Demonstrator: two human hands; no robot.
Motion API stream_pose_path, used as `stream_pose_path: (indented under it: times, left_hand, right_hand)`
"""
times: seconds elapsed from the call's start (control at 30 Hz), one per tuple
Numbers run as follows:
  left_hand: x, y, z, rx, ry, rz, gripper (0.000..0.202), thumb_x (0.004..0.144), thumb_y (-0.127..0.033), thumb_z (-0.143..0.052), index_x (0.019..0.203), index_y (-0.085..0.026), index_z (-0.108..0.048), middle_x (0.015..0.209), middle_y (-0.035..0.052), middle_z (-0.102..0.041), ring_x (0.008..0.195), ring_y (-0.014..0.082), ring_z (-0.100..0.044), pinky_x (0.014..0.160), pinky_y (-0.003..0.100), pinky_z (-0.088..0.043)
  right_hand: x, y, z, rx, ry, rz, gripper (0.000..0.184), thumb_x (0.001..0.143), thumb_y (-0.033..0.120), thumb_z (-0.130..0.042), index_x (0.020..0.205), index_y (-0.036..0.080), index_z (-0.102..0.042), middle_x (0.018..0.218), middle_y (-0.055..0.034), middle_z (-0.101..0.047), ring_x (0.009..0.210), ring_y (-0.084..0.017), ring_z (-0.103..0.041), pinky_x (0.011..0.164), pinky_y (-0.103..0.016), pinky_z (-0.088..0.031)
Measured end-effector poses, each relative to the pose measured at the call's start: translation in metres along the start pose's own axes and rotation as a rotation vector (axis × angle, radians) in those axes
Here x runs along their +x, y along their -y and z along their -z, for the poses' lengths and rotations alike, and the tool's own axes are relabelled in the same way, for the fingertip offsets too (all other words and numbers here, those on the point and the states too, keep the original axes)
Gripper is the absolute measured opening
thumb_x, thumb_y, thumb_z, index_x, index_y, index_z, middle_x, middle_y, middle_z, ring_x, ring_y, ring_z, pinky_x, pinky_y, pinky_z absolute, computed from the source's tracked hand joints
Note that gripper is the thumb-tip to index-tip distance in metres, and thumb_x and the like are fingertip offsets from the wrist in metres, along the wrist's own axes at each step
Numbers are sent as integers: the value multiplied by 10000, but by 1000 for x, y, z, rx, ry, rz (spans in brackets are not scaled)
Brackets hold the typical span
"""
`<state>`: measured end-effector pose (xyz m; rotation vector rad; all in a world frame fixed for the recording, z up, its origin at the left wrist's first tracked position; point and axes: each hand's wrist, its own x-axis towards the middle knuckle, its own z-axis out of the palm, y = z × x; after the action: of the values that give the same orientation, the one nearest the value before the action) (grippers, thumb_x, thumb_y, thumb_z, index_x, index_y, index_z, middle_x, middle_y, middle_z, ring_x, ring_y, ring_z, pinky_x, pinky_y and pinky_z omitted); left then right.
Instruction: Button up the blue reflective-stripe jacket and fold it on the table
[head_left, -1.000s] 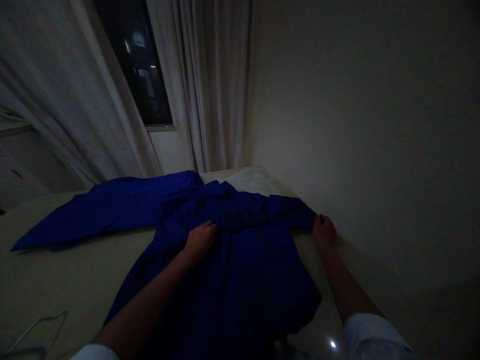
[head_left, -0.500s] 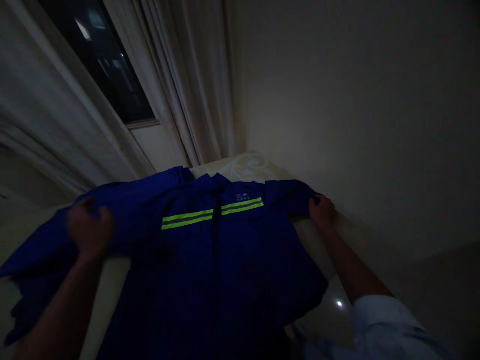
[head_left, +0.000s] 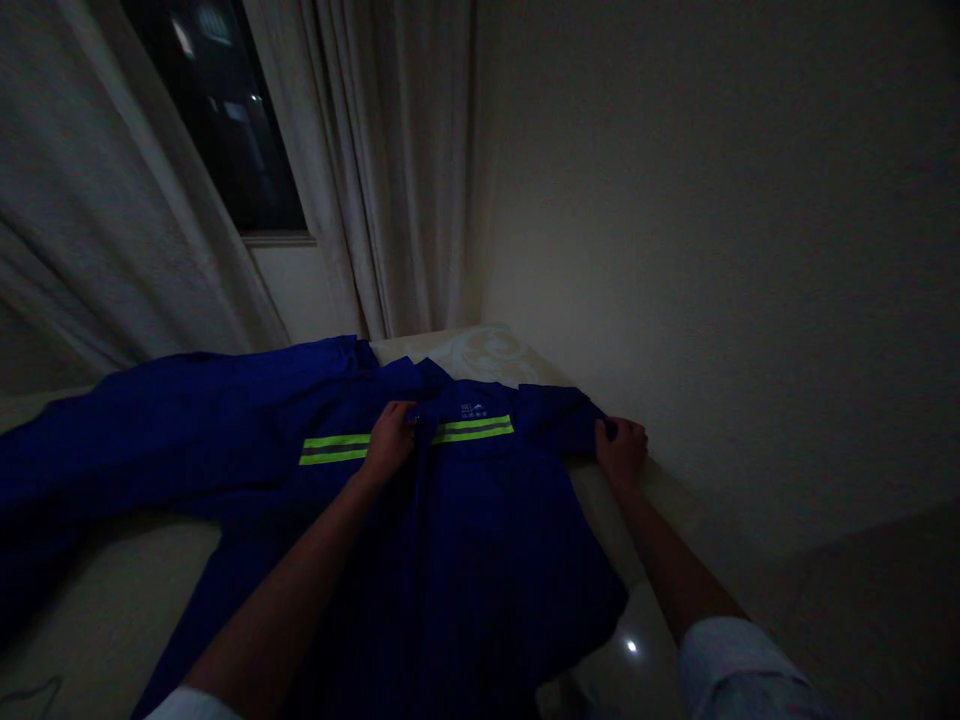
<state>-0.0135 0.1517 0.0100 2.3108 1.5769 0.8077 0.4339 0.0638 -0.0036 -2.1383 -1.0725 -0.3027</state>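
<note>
A dark blue jacket [head_left: 487, 530] lies spread out, front side up, with a yellow-green reflective stripe [head_left: 476, 430] across the chest and small pale print above it. My left hand [head_left: 390, 440] is at the middle of the chest, over the stripe, its fingers closed on the edge of the front opening. Out at the end of the sleeve on the right, my right hand [head_left: 624, 450] grips the cuff. Dim light hides much of the jacket's lower part.
Beneath the jacket is a pale patterned cover [head_left: 487, 348]. Curtains [head_left: 397, 180] hang behind it beside a dark window [head_left: 240, 130]. A plain wall [head_left: 675, 220] rises on the right. A thin dark cord [head_left: 34, 690] lies at the lower left.
My left hand has moved right, from over the left sleeve to the jacket's front opening. My right hand stays at the cuff. The view has shifted slightly.
</note>
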Motion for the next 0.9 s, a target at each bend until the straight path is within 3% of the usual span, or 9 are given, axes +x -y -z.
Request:
stream_pose_path:
  times: [0.1, 0.2, 0.33, 0.4, 0.47, 0.53, 0.67, 0.8, 0.9]
  left_hand:
    - [-8, 29, 4, 168, 12, -29, 467, 995, -390, -540, 1397, -168, -623, 1445, 161, -650, 1363, 324, -576, 1244, 529, -331]
    - [-15, 36, -2, 233, 46, -25, 562, 986, -537, -546, 1434, -202, -600, 1505, 151, -612, 1416, 332, -530, 1276, 541, -244]
    - [-14, 34, -5, 225, 59, -1, 560, 1000, -557, -516, 1447, -228, -591, 1531, 128, -598, 1423, 321, -522, 1271, 523, -247]
    - [-12, 35, -4, 209, 59, 16, 498, 1036, -463, -462, 1455, -223, -583, 1524, 121, -608, 1421, 296, -530, 1269, 501, -257]
    - [-12, 36, -4, 195, 54, 31, 469, 1056, -357, -396, 1467, -214, -572, 1510, 118, -622, 1415, 270, -541, 1265, 484, -269]
    - [-12, 37, -4, 183, 56, 25, 482, 1052, -279, -360, 1489, -214, -553, 1528, 115, -609, 1436, 261, -526, 1266, 490, -261]
    - [-14, 36, -4, 179, 94, -7, 538, 1017, -201, -377, 1542, -215, -498, 1567, 111, -572, 1498, 262, -464, 1286, 535, -192]
    - [-15, 33, -1, 168, 117, -16, 584, 985, -163, -404, 1564, -194, -470, 1563, 126, -573, 1498, 255, -469, 1298, 524, -166]
    - [-16, 31, 1, 174, 121, -17, 609, 956, -127, -403, 1560, -147, -475, 1564, 152, -566, 1488, 257, -484, 1302, 514, -171]
  right_hand:
    - [-7, 29, 9, 18, -13, 127, 408, 924, 435, -543, 1133, 133, -721, 1242, -217, -638, 1198, -360, -561, 1043, -511, -425]
    - [-38, 99, 14, 165, 93, 376, 414, 1004, 445, -481, 1210, 158, -698, 1235, -195, -654, 1215, -337, -573, 1062, -493, -427]
    - [-107, 212, 4, 347, 709, 1113, 429, 1037, 562, -519, 1318, 268, -658, 1305, -111, -681, 1233, -289, -602, 1077, -423, -432]
    - [-132, 248, -6, 297, 902, 1291, 473, 1002, 639, -570, 1257, 254, -671, 1255, -108, -711, 1170, -287, -644, 1021, -399, -458]
    - [-140, 263, -18, 166, 981, 1229, 494, 994, 684, -558, 1161, 236, -681, 1143, -105, -747, 1051, -281, -692, 919, -369, -485]
    - [-136, 265, -30, 21, 983, 1040, 486, 1017, 686, -507, 1097, 238, -679, 1043, -93, -765, 959, -274, -716, 839, -345, -487]
    - [-121, 269, -51, -136, 909, 801, 459, 1024, 662, -509, 1179, 249, -638, 1060, -108, -762, 989, -302, -724, 830, -361, -495]
    - [-120, 290, -71, -136, 825, 786, 466, 1034, 558, -555, 1377, 245, -521, 1285, -136, -683, 1120, -302, -689, 898, -384, -514]
    - [-118, 299, -81, -162, 793, 833, 338, 1081, 433, -489, 1363, 253, -542, 1362, -128, -612, 1157, -273, -669, 925, -375, -519]
